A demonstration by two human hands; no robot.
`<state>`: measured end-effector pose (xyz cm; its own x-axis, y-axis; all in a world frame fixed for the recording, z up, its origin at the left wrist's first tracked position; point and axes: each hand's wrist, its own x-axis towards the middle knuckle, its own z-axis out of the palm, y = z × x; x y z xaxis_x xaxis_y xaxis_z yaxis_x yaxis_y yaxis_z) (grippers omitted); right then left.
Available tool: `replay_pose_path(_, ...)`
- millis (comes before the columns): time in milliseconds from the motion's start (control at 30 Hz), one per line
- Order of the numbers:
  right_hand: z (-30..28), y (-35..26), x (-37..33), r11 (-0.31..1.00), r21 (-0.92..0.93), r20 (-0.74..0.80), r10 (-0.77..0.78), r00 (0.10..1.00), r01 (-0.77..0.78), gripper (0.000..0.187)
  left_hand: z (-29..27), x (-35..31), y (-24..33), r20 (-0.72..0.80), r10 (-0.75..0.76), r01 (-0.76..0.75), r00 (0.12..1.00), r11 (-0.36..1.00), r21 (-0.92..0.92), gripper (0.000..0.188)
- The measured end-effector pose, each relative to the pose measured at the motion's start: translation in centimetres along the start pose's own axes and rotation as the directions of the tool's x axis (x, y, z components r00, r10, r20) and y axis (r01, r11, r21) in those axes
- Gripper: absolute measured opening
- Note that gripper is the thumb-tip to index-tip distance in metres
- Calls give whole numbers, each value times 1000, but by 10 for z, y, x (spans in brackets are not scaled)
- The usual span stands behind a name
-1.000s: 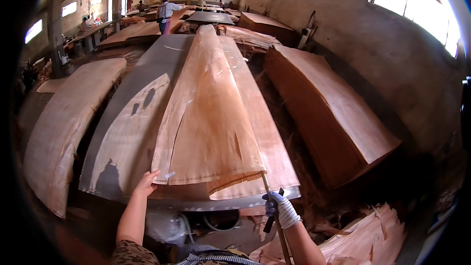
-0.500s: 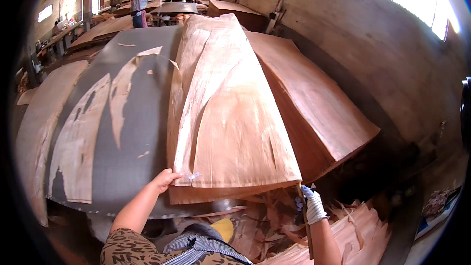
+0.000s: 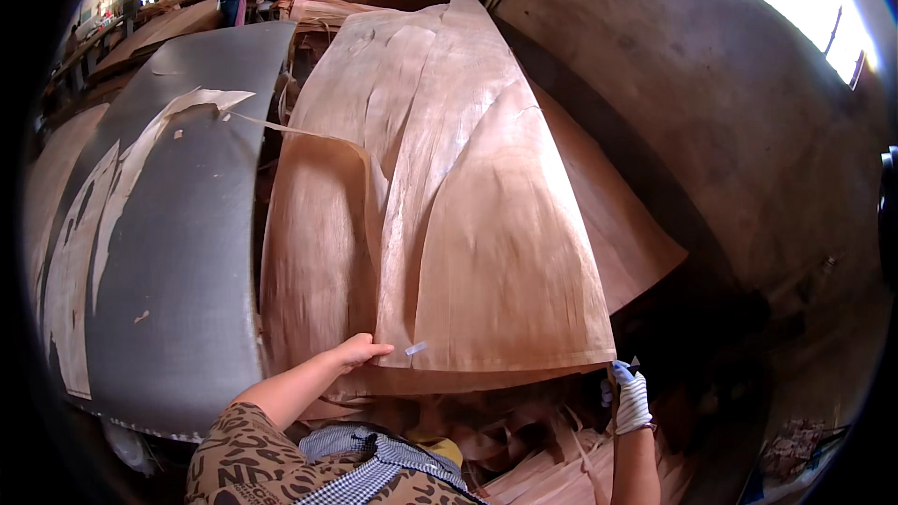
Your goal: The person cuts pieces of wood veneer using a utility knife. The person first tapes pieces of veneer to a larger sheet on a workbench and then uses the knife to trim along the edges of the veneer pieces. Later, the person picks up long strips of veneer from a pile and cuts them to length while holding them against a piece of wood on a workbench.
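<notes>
Veneer sheet [image 3: 486,224] sliding right off grey counter [image 3: 187,252]; left hand [image 3: 360,353] fingers flat, open on edge; gloved right hand [image 3: 631,400] gripping corner; move half done.

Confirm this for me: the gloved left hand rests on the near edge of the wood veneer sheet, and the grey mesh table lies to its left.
Not quite. The left hand on the wood veneer sheet is bare; the right hand wears the glove. The grey mesh table does lie left, per the head view.
</notes>
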<state>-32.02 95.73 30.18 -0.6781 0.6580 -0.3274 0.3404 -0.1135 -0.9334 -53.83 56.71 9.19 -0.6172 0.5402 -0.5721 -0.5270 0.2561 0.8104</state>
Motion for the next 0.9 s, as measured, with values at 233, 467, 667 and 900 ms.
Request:
replay_pose_path(233, 30, 7, 45, 999, -20, 5, -26, 1000, 26, 28, -40, 27, -48, 677, -34, 375, 735, 852, -365, 62)
replay_pose_path(467, 32, 0, 68, 968, -189, -16, -171, 985, 165, 22, -55, -10, -184, -117, -67, -105, 991, 169, -980, 45)
replay_pose_path(667, 36, -7, 37, 918, -319, -144, -292, 945, 236, 24, -62, -70, -189, -20, 34, -23, 999, 104, -994, 32)
replay_pose_path(900, 45, -5, 41, 893, -398, -180, -300, 937, 209, 16, -84, -76, -182, 41, -60, 46, 997, 92, -995, 24)
